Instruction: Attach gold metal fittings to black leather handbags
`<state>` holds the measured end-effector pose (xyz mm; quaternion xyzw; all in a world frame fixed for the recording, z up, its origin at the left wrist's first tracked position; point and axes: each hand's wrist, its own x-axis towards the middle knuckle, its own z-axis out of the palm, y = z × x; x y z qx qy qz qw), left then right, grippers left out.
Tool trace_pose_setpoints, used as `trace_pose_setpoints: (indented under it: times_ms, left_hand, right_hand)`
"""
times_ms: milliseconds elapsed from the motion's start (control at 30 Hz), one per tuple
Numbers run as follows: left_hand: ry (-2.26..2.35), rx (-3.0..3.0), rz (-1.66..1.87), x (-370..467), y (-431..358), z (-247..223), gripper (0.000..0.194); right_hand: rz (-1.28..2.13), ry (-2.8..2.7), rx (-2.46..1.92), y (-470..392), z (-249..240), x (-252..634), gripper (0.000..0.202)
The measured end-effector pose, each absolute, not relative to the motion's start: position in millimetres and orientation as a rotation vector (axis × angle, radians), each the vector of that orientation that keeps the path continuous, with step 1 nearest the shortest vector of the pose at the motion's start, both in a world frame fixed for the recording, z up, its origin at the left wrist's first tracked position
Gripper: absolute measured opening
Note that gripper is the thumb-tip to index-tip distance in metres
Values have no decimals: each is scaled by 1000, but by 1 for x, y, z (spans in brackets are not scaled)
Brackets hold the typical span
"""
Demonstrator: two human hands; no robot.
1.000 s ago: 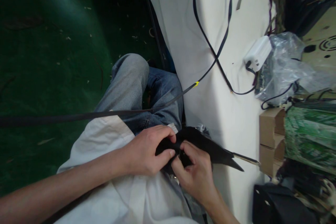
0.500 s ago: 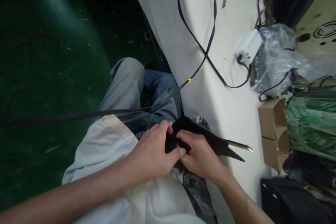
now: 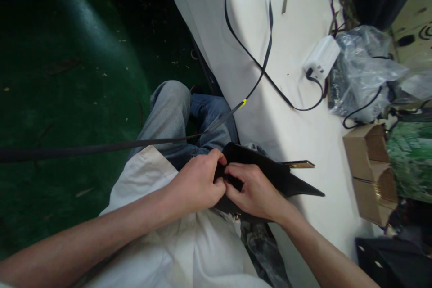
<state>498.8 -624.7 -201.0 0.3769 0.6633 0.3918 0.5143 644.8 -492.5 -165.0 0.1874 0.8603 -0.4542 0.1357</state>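
A black, flexible piece (image 3: 256, 155) with a pointed end lies across my lap at the table's edge. My left hand (image 3: 204, 180) grips its left part, fingers bent and thumb pressed in. Close beside it, my right hand (image 3: 253, 189) pinches the same black piece, the fingertips of both hands nearly meeting. What lies between the fingertips is too dark to make out. A thin gold-coloured strip (image 3: 301, 164) sticks out past the black piece on the right.
On the white table (image 3: 303, 135) are a looped black cable (image 3: 271, 22), a white power adapter (image 3: 322, 57), a clear plastic bag (image 3: 364, 72) and cardboard boxes (image 3: 366, 175). A dark strap (image 3: 101, 147) with a yellow mark crosses above my legs. Green floor (image 3: 67, 112) is at left.
The view has shifted slightly. The black piece has turned a little, its pointed end now farther right, and the gold-coloured strip lies flatter. Both hands still hold the piece, fingertips slightly moved.
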Motion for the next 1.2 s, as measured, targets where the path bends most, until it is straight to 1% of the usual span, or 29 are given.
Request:
trace_pose_setpoints:
  times_ms: [167,467,667,1067,1200]
  left_hand:
    - [1514,962,998,495,-629,-212,31]
    - [1431,1008,1034,488,-627,-223,28]
    - [1409,982,1059,489,-626,-227,28]
    - [1350,996,1087,483,-626,-230,30]
    - [1428,1051,1054,487,-624,-232,32]
  right_hand:
    - [-1335,2422,565,-490,-163,643,15]
    - [-1336,2371,548,-483,-158,637,14]
    - [-1308,2370,627,-485,-163,638,16]
    - [-1285,2425,652,-490,-166,637,15]
    - [-1269,2450,670,-490,-165,637,18]
